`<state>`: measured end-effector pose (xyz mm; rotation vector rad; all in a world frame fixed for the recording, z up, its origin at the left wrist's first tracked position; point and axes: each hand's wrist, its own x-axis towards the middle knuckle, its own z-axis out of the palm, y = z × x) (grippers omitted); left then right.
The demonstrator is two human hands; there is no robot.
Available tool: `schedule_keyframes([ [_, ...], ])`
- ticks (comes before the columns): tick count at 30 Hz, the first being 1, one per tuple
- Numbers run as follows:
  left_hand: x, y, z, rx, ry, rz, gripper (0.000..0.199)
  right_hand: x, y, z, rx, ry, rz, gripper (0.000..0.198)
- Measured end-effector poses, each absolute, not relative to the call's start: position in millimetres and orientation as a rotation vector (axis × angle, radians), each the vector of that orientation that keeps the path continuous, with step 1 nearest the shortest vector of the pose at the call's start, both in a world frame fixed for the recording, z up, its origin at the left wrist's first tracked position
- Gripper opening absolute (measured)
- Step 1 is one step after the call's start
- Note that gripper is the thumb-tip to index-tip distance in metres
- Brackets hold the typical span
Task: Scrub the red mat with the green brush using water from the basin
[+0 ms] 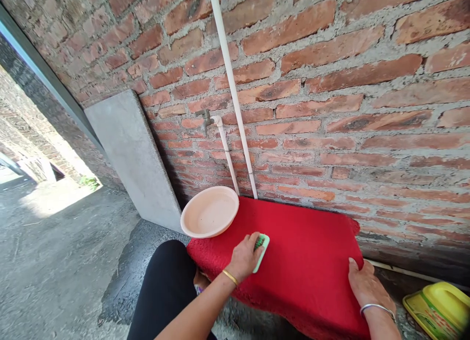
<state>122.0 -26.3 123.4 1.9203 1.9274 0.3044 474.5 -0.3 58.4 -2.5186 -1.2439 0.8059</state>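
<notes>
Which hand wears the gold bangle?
The left hand, gripping the green brush; the right hand, on the red cloth's edge, wears a silver bangle.

We get bright daylight, strongest at the left, where the grey concrete floor (62, 261) whitens in a sunlit patch. We see deep shadow beside the flat grey rectangular slab (127, 154) and soft light across the bright red cloth (301, 261) at lower centre. Wide-angle distortion stretches the rough red brick wall (312, 109) toward the upper right.
</notes>
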Motion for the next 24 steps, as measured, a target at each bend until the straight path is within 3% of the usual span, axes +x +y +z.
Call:
schedule_keyframes([
  [6, 111.3, -22.6, 119.9, 2.003, 2.082, 0.121, 0.047, 472.7, -1.2, 61.5, -2.513, -1.231, 0.82, 0.079],
  [15, 165.5, -45.6, 110.4, 1.965, 1.496, 0.379, 0.046, 472.7, -2.1, 60.9, -2.521, -1.251, 0.821, 0.081],
  [19, 148.9, -27.1, 118.4, 1.923, 1.71, 0.431, 0.046, 473.7, -1.3, 61.5, -2.531, -1.254, 0.852, 0.081],
  [24, 134.4, -16.5, 126.6, 1.973, 2.001, 0.205, 0.046, 472.0, -1.9, 65.6, -2.539, -1.241, 0.837, 0.08],
])
